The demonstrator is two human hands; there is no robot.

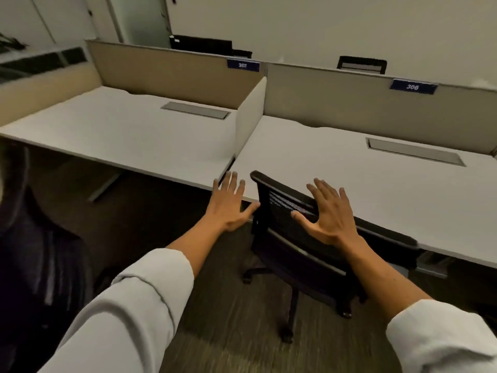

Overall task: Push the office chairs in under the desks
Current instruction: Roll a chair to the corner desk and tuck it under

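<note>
1. The black mesh office chair is standing at the front edge of the right-hand desk, near that desk's front-left corner. Its seat is sitting largely beneath the tabletop and its backrest is lying close to the edge, so this chair appears pushed in, or nearly so.
2. The backrest is angling slightly along the edge; judged, a final squaring push may remain.
3. The left hand is hovering over the front edge where the left-hand desk is meeting the right one, fingers spread wide, holding nothing.
4. The right hand is reaching forward, palm down, fingers splayed wide, over the backrest's top rail; contact cannot be confirmed.
5. A second dark chair is standing at far left, clear of its desk.
</note>
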